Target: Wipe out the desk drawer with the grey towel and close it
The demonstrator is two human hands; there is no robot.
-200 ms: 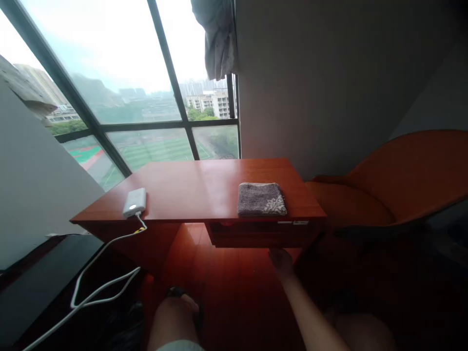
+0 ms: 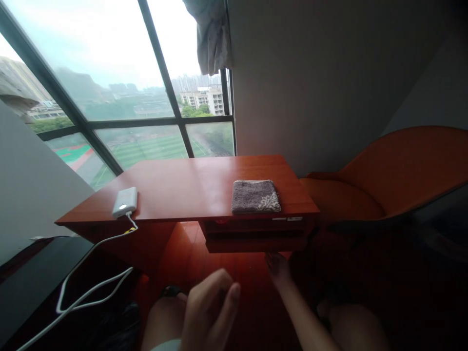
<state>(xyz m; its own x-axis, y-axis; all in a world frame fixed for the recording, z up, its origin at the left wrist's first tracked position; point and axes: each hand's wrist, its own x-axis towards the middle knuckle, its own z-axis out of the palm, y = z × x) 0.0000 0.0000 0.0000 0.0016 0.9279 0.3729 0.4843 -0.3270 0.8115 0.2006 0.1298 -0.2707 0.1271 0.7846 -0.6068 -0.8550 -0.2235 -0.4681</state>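
At the lower middle, my left hand (image 2: 212,304) is raised above my knee, fingers loosely curled and thumb apart, with nothing visible in it. My right hand (image 2: 277,267) reaches low to the underside of the desk's drawer (image 2: 252,244), its fingers bent up against the lower edge and partly hidden. The drawer stands a little out, with a dark gap above its front. On the desk (image 2: 183,190) over it lies a folded grey-brown towel (image 2: 250,197) with a pale flower pattern. A white power bank (image 2: 125,201) rests near the left front edge.
From the power bank a white cable (image 2: 97,241) hangs down to the lower left, past a dark flat surface (image 2: 40,273). An orange chair (image 2: 365,190) stands right of the desk. A large window (image 2: 120,122) is behind it, with a grey curtain (image 2: 214,44).
My left hand has come into view from below. The drawer has come slightly further out, with my right hand still at its lower edge. The whole view has shifted a little.
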